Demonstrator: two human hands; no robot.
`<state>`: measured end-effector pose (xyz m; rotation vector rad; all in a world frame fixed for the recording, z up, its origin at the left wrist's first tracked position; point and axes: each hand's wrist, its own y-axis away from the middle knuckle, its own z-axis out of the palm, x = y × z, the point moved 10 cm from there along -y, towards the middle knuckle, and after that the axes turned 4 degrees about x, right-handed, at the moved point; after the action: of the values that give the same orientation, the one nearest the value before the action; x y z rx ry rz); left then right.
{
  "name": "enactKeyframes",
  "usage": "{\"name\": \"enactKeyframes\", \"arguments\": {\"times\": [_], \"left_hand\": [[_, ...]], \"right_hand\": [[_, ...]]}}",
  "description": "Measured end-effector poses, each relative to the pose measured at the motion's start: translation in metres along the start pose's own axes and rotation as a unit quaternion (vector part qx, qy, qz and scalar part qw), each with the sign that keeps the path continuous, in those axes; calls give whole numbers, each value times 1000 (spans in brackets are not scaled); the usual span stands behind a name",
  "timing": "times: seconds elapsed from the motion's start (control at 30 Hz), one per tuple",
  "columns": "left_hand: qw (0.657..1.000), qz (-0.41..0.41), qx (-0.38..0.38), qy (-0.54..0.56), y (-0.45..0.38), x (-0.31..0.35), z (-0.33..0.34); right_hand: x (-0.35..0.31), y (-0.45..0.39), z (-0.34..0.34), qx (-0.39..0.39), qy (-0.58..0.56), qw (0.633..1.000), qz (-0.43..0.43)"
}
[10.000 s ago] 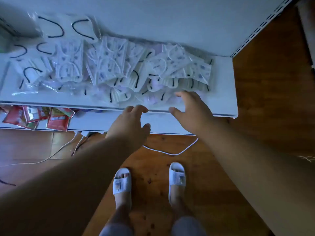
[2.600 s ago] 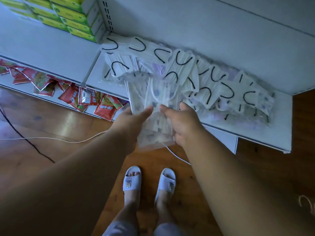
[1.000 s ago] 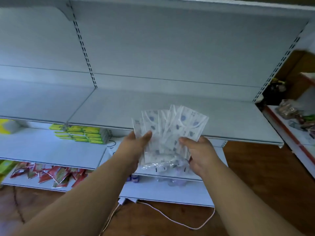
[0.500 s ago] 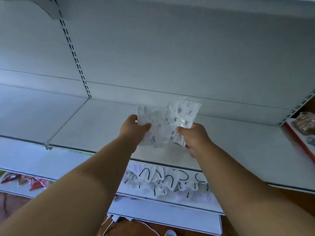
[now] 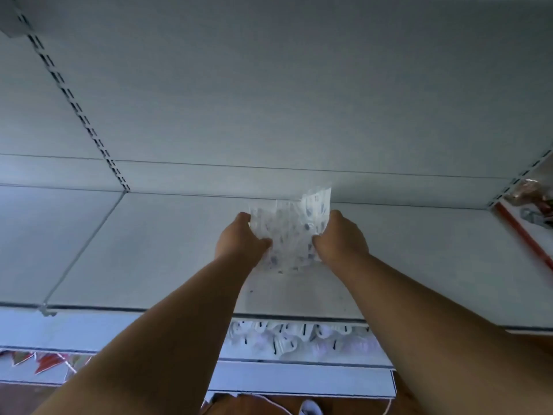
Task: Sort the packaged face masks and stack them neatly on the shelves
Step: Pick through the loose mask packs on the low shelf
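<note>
1. A small bundle of clear-plastic-wrapped white face masks with bluish-purple printed spots (image 5: 291, 235) is held above the middle of a flat white metal upper shelf (image 5: 155, 250), close to the shelf's back edge. The packets overlap and blur, so their number cannot be counted.
2. The left hand (image 5: 239, 241) grips the bundle's left edge, thumb curled onto the front of the crinkly film; its other fingers are hidden behind the packets.
3. The right hand (image 5: 341, 238) clamps the right edge in the same way, thumb pressed to the front, and its remaining fingers are out of sight.
4. Both bare forearms reach up from the bottom of the frame and meet at the bundle.
5. The upper shelf carries nothing else near the hands. A plain white back panel (image 5: 284, 91) rises behind it, with a slotted upright strip (image 5: 80, 112) running diagonally at left.
6. On the white lower shelf (image 5: 299, 362) a loose heap of wrapped white masks with black ear loops (image 5: 299, 339) lies along the front edge, partly hidden by the shelf above; the count is unclear.
7. Red and green foil sachets (image 5: 45, 360) lie at lower left, too blurred to count.
8. Brown wooden floor (image 5: 257, 404) shows at the bottom, crossed by a thin white cable (image 5: 278, 404).
9. At far right, an orange-red shelf edge (image 5: 526, 238) fronts indistinct wrapped goods.
</note>
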<state>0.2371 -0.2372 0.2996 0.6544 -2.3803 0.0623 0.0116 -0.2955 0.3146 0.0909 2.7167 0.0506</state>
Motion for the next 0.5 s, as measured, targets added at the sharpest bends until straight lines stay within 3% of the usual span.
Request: {"name": "enactKeyframes", "arguments": {"times": [0.23, 0.5], "left_hand": [[973, 132, 58, -180, 9, 37, -7], [962, 257, 23, -83, 64, 47, -19]], "right_hand": [[-6, 19, -26, 81, 151, 985, -21], [-38, 68, -40, 100, 91, 983, -124]]}}
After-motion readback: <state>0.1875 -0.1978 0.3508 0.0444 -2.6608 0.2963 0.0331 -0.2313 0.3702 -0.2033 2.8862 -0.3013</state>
